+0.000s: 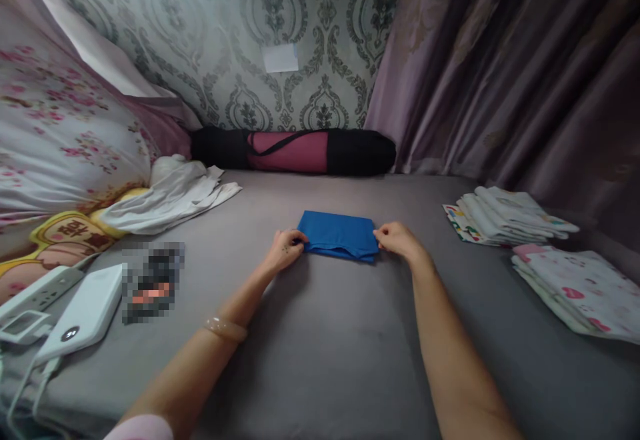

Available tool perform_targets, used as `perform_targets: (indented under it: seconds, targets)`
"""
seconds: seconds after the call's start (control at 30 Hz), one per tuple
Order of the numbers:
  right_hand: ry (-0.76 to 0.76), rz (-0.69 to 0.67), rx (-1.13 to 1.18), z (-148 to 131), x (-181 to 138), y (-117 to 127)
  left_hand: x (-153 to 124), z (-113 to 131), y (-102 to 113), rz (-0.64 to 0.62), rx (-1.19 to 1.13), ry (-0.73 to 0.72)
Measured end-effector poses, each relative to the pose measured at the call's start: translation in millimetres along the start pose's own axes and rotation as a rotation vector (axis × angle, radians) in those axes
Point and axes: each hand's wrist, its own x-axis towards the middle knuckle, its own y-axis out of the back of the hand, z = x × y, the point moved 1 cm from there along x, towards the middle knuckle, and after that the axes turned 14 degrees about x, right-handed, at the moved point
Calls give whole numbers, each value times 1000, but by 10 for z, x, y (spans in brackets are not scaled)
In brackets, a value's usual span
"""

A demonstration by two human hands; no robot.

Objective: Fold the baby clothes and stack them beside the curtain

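A blue cloth (339, 230), folded into a flat rectangle, lies on the grey bed sheet (320, 347) in front of me. My left hand (287, 250) pinches its left edge near the front corner, with thumb and fingers closed there. At the opposite edge, my right hand (397, 239) grips the side between thumb and curled fingers. The cloth's near edge gapes a little, showing more than one layer. A pale bangle (226, 329) circles my left wrist.
Folded white cloths (505, 217) and a heart-print folded cloth (585, 293) lie on the right. A black and maroon long bag (295, 151) rests against the wall. At left are a crumpled white cloth (170, 197), a power strip (43, 293) and a white power bank (85, 310) with cables.
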Motion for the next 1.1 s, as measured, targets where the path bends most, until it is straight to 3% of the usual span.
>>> perform_targets:
  seconds: [0.1, 0.23, 0.43, 0.63, 0.73, 0.83, 0.97, 1.1]
  targets:
    - [246, 144, -183, -158, 16, -110, -65, 5, -51, 78, 122, -57]
    - [460, 112, -339, -339, 55, -454, -128, -14, -111, 135, 123, -71]
    - [418, -10, -484, -186, 128, -845, -189, -43, -127, 174, 56, -120]
    - [397, -51, -535, -114, 193, -837, -178, -56, -91, 172, -21, -57]
    - [337, -95, -517, -213, 211, -813, -167, -74, -86, 172, -51, -50]
    - [329, -54, -491, -427, 192, -869, -156, -102, -83, 195, -92, -36]
    - [462, 36, -440, -720, 142, -1105, -154, -123, -75, 217, -144, -40]
    - [453, 39, -450, -731, 147, -1358, -143, -152, -90, 212, -188, -16]
